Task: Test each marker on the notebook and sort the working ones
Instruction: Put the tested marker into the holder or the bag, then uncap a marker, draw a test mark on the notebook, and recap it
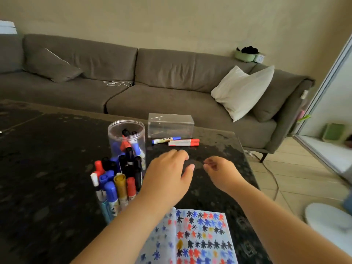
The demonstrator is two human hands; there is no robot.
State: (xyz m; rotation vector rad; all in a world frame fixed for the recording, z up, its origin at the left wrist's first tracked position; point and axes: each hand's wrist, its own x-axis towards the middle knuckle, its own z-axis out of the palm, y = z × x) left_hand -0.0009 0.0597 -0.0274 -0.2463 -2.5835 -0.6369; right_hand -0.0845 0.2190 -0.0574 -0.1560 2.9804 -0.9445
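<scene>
**Both hands empty, markers waiting**

Nearest, the notebook (198,239) lies open on the bench (47,168), its page crowded with test marks and its lower edge cut off. Beyond it the left hand (167,176) hovers with fingers relaxed; the right hand (219,168) hangs loosely curled — neither holds anything. Beside the left hand stands a bundle of markers (116,180) — light, stiff, smooth, best pinched mid-barrel. Its holder is mostly hidden. Farther off, a clear jar (126,138), three loose markers (176,141) and a clear box (170,125).
</scene>
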